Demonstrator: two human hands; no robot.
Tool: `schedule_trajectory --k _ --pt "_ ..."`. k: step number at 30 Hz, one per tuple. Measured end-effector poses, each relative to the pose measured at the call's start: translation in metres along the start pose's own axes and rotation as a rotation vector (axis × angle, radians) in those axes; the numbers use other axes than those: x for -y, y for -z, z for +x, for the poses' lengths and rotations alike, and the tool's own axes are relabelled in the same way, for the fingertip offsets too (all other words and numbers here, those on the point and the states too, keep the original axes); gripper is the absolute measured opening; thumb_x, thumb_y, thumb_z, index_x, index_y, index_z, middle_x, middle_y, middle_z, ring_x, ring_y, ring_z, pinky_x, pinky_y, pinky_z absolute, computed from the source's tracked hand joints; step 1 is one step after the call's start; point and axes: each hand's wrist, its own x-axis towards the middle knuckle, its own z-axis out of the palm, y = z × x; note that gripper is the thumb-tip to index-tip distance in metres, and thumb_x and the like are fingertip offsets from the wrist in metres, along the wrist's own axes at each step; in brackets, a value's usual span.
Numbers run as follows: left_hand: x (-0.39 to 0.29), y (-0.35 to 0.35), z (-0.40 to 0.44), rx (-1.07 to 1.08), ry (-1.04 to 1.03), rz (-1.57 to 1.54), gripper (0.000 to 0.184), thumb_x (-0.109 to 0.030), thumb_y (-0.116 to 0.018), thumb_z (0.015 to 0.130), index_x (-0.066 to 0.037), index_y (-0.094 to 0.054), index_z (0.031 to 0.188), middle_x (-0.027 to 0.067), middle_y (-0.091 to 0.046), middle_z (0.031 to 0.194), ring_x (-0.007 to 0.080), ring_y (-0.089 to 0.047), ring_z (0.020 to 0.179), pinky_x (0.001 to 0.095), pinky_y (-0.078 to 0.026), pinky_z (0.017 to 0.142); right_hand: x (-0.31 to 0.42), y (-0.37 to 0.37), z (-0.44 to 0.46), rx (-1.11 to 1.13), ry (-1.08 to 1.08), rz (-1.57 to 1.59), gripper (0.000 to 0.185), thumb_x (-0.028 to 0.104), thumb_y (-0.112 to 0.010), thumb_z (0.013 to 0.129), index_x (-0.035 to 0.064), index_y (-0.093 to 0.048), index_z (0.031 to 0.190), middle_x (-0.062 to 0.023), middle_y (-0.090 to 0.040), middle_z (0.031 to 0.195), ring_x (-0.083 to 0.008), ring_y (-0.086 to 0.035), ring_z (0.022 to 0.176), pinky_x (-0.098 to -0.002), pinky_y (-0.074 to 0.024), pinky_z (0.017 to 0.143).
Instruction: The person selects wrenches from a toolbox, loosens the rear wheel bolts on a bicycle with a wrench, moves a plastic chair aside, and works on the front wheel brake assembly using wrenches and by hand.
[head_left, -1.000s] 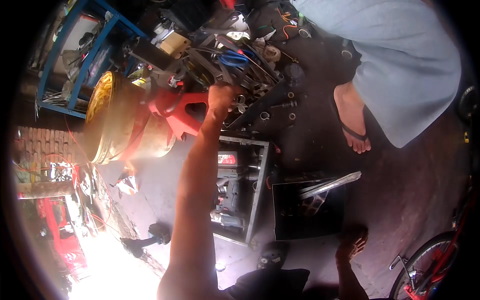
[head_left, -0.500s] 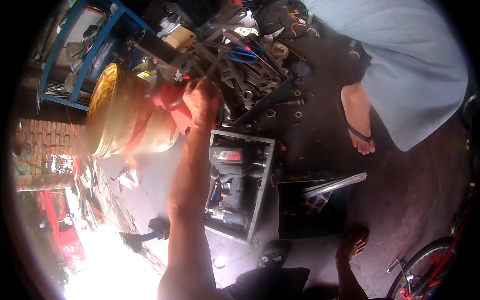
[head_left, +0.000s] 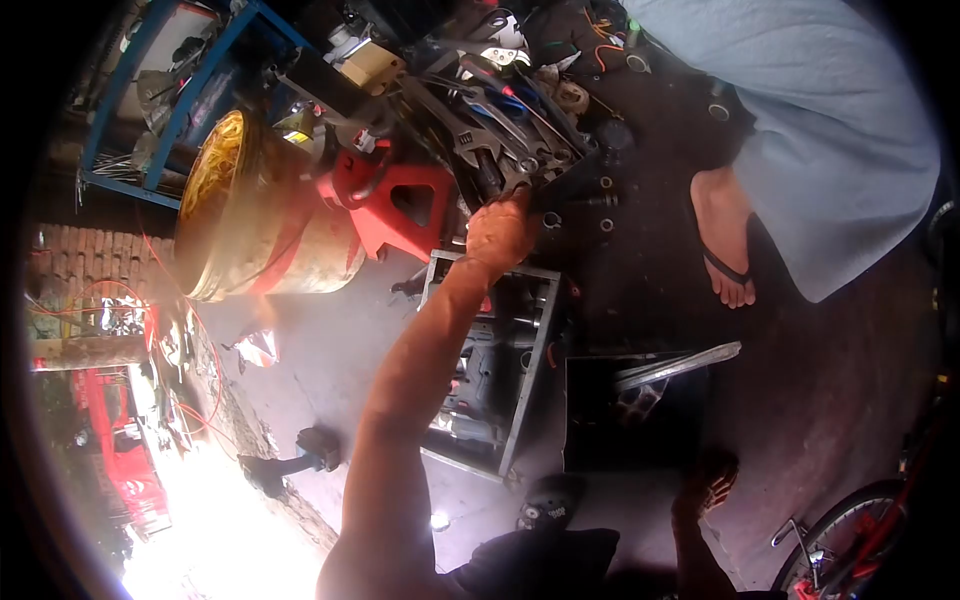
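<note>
My left hand (head_left: pixel 500 232) reaches to the near corner of a dark tray (head_left: pixel 570 182) heaped with tools. Its fingers are curled down at the tray's edge, and what they close on is hidden beneath the hand. Just beyond the fingertips lie an adjustable wrench (head_left: pixel 466 142) and several spanners, with a red-handled screwdriver (head_left: pixel 505 85) across the heap. Left of this hand stands a red jack stand (head_left: pixel 400 205). In shadow at the lower right, my right hand (head_left: pixel 715 485) hangs with its fingers loosely apart, holding nothing visible, near a black panel (head_left: pixel 630 430).
Below my left forearm is a metal-framed crate (head_left: pixel 525 400) of power tools. A large stained bucket (head_left: pixel 270 220) stands to the left. Another person's sandalled foot (head_left: pixel 722 235) is at the right. Metal strips (head_left: pixel 690 365) lie over the panel; a bicycle wheel (head_left: pixel 850 530) shows lower right.
My left hand has moved right and toward me, from above the jack stand to the tool tray's near corner. The jack stand is now uncovered. My right hand stays about where it was.
</note>
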Motion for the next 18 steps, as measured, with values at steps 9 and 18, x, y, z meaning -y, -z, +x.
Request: schedule_trajectory --k 9,18 --pt "-0.009 -0.003 -0.011 0.067 0.139 0.067 0.019 -0.026 -0.061 0.087 -0.011 -0.066 0.098 0.0141 -0.069 0.105 0.036 -0.066 0.096 0.0471 -0.051 0.085 0.01 0.024 0.004 0.041 0.005 0.053 0.069 0.039 -0.049 0.099 0.0087 -0.018 0.153 -0.0141 -0.025 0.155 -0.0354 -0.021 0.145 -0.054 -0.0211 0.114" --pt "0.01 0.008 -0.077 0.177 -0.015 0.223 0.012 -0.02 -0.058 0.088 -0.011 -0.064 0.093 0.013 -0.069 0.098 0.0353 -0.068 0.089 0.047 -0.053 0.077 0.012 0.026 0.002 -0.041 0.055 0.08 0.067 0.037 -0.051 0.099 0.0089 -0.023 0.152 -0.0129 -0.027 0.155 -0.0346 -0.023 0.145 -0.0525 -0.0226 0.115"
